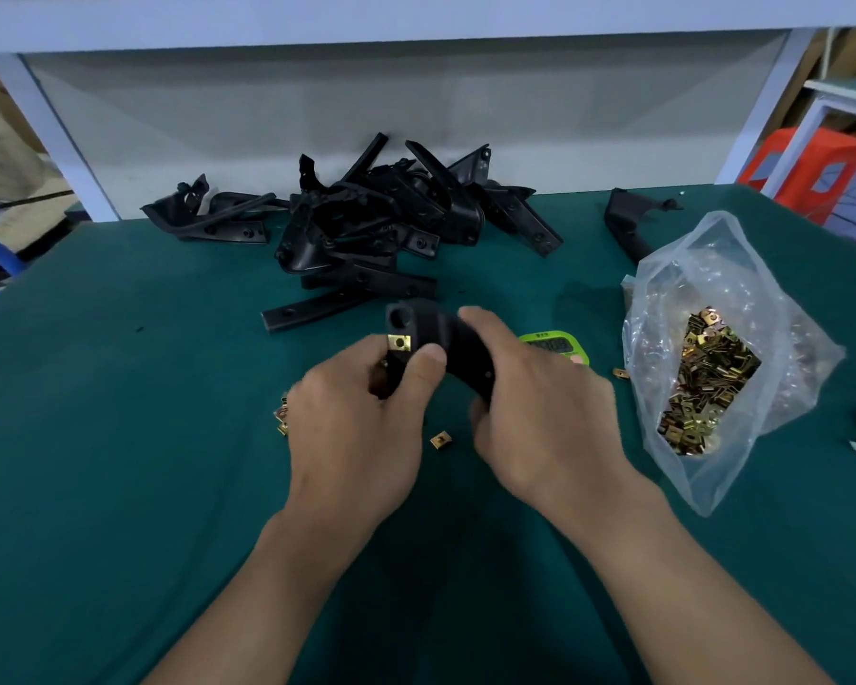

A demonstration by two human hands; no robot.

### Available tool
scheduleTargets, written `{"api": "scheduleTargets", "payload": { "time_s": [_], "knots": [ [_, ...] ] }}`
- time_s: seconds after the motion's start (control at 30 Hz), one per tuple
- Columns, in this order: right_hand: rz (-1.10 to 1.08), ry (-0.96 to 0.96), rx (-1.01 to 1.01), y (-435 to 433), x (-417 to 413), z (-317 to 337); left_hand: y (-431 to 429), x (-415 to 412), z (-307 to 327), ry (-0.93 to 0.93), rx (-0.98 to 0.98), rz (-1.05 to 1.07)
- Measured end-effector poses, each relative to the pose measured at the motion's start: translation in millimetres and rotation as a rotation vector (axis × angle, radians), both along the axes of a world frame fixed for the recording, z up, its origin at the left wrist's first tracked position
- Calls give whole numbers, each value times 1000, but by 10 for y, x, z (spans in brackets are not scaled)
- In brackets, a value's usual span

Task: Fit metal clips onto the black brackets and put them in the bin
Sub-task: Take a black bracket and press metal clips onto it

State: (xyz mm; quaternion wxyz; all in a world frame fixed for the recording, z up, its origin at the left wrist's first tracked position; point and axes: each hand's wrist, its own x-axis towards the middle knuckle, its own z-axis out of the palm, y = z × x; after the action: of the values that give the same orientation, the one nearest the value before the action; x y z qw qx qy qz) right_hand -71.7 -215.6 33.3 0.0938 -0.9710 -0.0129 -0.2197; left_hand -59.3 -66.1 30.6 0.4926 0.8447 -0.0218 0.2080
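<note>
Both hands hold one black bracket above the green table. My left hand grips its near end, thumb up on the bracket beside a brass clip seated on its edge. My right hand curls around the bracket's right part. A pile of black brackets lies at the back centre. Loose brass clips lie on the mat: one clip between my hands, others left of my left hand. A clear plastic bag of clips lies open at the right.
A green digital timer sits behind my right hand. One black bracket lies apart at the back right, behind the bag. A grey back panel closes the bench. An orange crate stands beyond the right edge. No bin is in view.
</note>
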Motion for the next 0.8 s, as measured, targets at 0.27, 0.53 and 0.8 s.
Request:
{"api": "scheduleTargets", "payload": {
  "time_s": [0.27,0.53,0.8],
  "knots": [
    [-242,46,293,-266,158,-65,172,95,-24,263,314,-214],
    [-176,151,410,-357,195,-134,151,78,-75,282,562,-265],
    [-183,186,320,-319,224,-249,85,63,-111,164,732,-341]
  ]
}}
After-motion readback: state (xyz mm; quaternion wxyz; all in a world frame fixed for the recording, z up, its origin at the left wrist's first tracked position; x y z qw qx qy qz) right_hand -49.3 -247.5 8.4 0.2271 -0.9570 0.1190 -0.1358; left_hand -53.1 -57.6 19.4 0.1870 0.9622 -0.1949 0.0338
